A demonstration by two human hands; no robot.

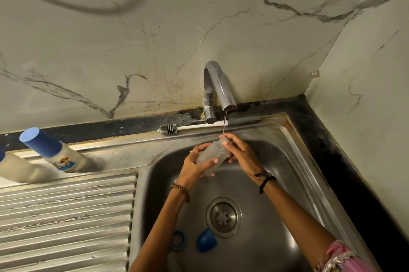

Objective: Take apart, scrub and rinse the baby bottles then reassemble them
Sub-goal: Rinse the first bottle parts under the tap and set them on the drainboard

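The left hand [194,164] grips the clear bottle body [213,154] from below, and the right hand [240,154] pinches its open top, under the thin stream from the tap [218,85]. In the sink [294,161] lie a blue ring [178,239] and a blue cap [206,240].

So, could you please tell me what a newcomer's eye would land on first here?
Both hands hold a clear bottle body over the sink, under a thin stream from the tap: left hand at its base, right hand near its mouth. Next, the blue cap and blue ring lying near the drain.
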